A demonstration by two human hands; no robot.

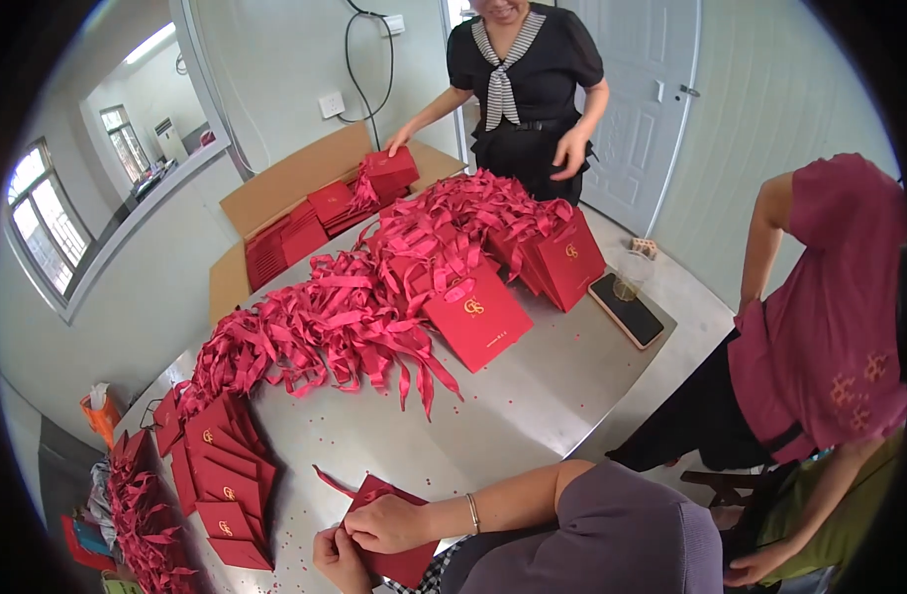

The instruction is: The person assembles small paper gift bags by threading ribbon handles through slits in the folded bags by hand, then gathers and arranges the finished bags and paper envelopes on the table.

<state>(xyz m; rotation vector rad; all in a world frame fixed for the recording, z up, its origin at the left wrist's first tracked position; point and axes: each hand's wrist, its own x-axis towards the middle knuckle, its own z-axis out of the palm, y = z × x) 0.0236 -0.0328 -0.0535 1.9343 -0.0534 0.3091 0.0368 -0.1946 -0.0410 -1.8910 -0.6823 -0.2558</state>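
A small red paper bag [414, 561] lies tilted at the near edge of the metal table, a red ribbon [333, 481] sticking out past its top left. My right hand [389, 523] rests over the bag with its fingers closed, and a bracelet circles that wrist. Close against it, my left hand [340, 559] pinches at the bag's left edge. The fingertips of both hands meet there; what lies between them is too hidden to make out, though it is probably the ribbon's end.
Red bags with ribbon handles [483, 317] heap across the table [518, 396]. Flat red bags [231, 485] are stacked at left. A phone [627, 310] and a clear cup [632, 277] sit at right. One person handles bags by a cardboard box [300, 173]; others are at right.
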